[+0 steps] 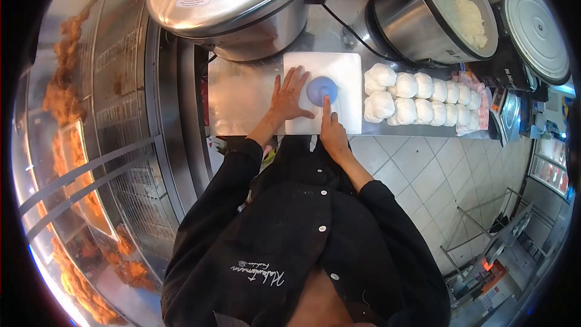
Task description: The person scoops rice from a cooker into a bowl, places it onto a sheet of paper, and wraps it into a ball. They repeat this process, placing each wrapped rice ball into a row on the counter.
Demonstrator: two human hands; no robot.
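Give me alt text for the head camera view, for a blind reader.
A person's left hand lies flat on the edge of a white cutting board while the right hand touches a small blue bowl with its forefinger. Rows of white rice balls lie to the right, near an open rice cooker.

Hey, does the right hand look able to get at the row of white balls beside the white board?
Probably yes. The right hand touches the blue mould on the white board, and the white balls lie just to its right on the counter, with nothing between.
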